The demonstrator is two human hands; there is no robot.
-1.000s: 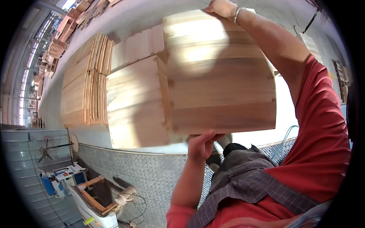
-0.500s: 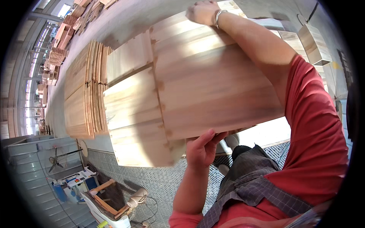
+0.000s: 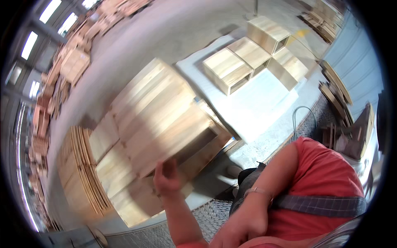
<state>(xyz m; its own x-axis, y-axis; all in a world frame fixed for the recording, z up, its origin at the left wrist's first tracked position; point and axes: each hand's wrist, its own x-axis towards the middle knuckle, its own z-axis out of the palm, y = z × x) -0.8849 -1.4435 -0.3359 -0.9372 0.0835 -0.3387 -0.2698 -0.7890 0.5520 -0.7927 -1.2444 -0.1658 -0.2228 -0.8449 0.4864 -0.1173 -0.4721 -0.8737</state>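
The left hand (image 3: 167, 184) is positioned at the near edge of a pale wooden box (image 3: 178, 128), its fingers (image 3: 159, 168) partly curled beside the lower corner of the dark opening; motion blur conceals the contact, so a grip cannot be confirmed. The box extends from these fingers up and away, with its opening directed toward the person. The right hand (image 3: 244, 227) is near the torso, below and to the right of the left fingers; its own fingers are blurred and their state cannot be determined. Adjoining wooden boxes (image 3: 115, 165) stand immediately left of the left fingers, and a row of thin wooden panels (image 3: 84, 177) is set on edge farther left. Beyond the fingers, to the upper right, a white sheet (image 3: 248, 113) covers part of the grey concrete floor (image 3: 182, 33) and carries a group of smaller wooden boxes (image 3: 227, 68). A patterned grey floor covering (image 3: 198, 219) lies below the left fingers. Well apart at upper left, stacked timber (image 3: 74, 64) lines the room beneath bright windows (image 3: 29, 45); at far right stands a light-blue wall (image 3: 355, 62).
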